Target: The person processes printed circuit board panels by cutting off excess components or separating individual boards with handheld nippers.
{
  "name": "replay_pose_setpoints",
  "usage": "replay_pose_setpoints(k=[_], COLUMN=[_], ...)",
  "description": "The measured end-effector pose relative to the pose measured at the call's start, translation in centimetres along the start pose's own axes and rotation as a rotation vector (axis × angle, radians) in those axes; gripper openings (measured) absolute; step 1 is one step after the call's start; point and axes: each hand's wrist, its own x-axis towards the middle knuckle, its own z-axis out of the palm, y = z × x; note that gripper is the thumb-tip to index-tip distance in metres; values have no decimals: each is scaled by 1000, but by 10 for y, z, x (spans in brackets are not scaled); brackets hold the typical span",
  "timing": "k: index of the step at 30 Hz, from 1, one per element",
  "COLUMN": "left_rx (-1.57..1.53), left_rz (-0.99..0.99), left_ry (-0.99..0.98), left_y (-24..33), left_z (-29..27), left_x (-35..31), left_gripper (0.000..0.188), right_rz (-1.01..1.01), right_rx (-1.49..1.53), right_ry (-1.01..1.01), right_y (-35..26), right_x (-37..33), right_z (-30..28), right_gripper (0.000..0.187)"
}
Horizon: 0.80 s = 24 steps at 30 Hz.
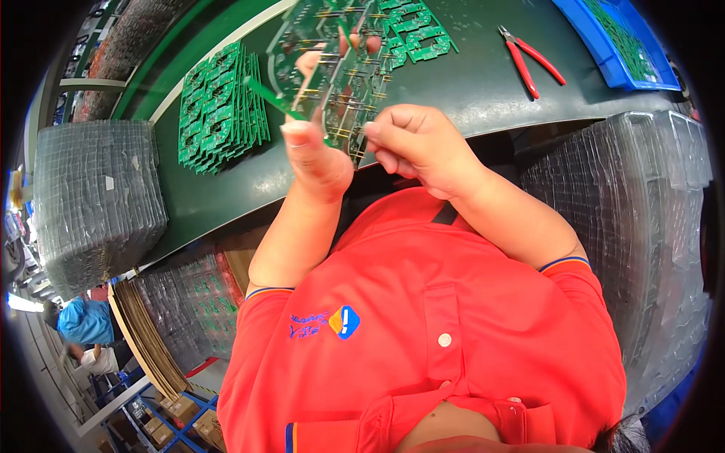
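Note:
My left hand (321, 155) grips a green circuit board panel (332, 87), held upright above the bench, its thumb toward me and fingers partly seen through the cutouts. A narrow green strip (272, 98) sticks out to the left by that thumb, blurred; whether it is still joined to the panel I cannot tell. Rows of pins stand out from the panel's face. At its lower right edge my right hand (423, 147) is closed, thumb and forefinger pinched together; what they hold, if anything, is hidden.
On the dark green bench (468, 87), a row of circuit boards (219, 109) stands left and more boards (423, 34) lie behind. Red-handled cutters (529, 60) are right, near a blue bin (596, 57) of green strips. Clear plastic trays (98, 196) are stacked left, others (619, 196) right.

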Motion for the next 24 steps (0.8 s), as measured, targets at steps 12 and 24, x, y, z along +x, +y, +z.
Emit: replay_pose_setpoints(k=[12,24], left_rx=[-56,-83], left_rz=[58,10], left_ry=[32,67], left_y=[6,14], left_z=[-8,-7], left_x=[-9,-18], left_gripper=[102,103], right_rz=[29,-93], right_rx=[194,-208], right_ry=[58,139], right_y=[-9,-13], right_x=[-3,7], right_z=[-13,-27], right_gripper=[18,28])
